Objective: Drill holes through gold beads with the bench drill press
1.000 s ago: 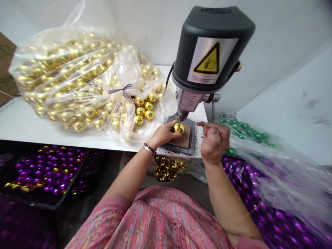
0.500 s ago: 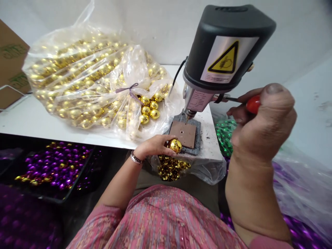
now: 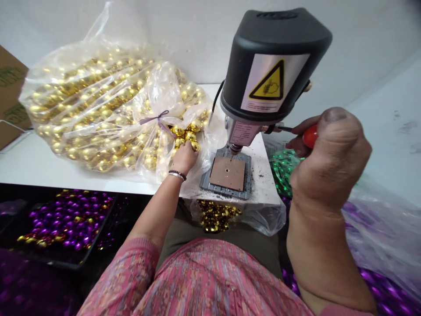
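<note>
Left hand: the fingers of the left hand [image 3: 186, 157] are curled down onto the gold balls [image 3: 178, 131]; whether one is pinched cannot be told
Right hand: the red knob [image 3: 310, 136] is gripped between thumb and curled fingers of the right hand [image 3: 332, 160]
Gold balls: bunched at the clear bag [image 3: 98, 109]'s right end, under and just beyond the left fingers, well left of the right hand; being round, no long axis is shown
Lever [image 3: 287, 129]: run left to right, from drill press [image 3: 279, 39] to knob
Drill bit [image 3: 232, 156]: pointed down over the brown plate [image 3: 217, 173], its long axis near upright
Farther out: purple beads [image 3: 70, 219] are held in a dark tray at near left; green beads [image 3: 284, 169] are seen right of the table [image 3: 66, 177]
</note>
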A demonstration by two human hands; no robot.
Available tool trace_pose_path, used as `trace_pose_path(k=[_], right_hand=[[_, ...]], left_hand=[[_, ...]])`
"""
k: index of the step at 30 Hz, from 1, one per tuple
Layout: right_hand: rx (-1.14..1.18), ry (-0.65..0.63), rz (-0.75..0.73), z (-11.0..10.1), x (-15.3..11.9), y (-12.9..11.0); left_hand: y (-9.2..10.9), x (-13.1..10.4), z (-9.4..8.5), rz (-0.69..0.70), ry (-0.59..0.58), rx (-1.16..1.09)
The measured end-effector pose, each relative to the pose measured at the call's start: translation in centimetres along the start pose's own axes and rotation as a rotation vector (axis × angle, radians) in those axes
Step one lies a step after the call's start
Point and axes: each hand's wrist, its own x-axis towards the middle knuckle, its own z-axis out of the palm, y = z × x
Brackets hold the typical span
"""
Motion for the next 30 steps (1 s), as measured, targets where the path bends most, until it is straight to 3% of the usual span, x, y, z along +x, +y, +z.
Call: trace_pose_path(k=[7,11,13,15,19,24,30], right_hand=[[-0.092,-0.002,-0.066,0.5,3.1,-0.7],[-0.008,0.013,-0.049,1.5,6.4,-0.1],[-0.002,0.012,-0.01,2.1,7.9,0.4],[-0.006,0.011,0.039,2.5,8.9,0.7],[0.03,0.019,0.058,3.1,9.5,0.8],[0.03,-0.004,0.021,3.3,9.6,1.0],[0.041,-0.042,0.002,3.1,9.5,1.3]], left_hand=[[0.1,0.5,1.5,0.019,0.062,-0.156],[-0.7,-0.5,0.5,0.061,0.035,-0.689],[-1.2,-1.8,-0.4,0.056,-0.085,-1.027],[-1.7,-3.3,-1.1,0.073,-0.21,-1.199],[-1.8,-5.3,-1.0,0.127,-0.302,-1.141],[-0.2,-5.9,0.8,0.242,-0.361,-0.996],[1.8,-5.5,1.2,0.338,-0.31,-0.73]])
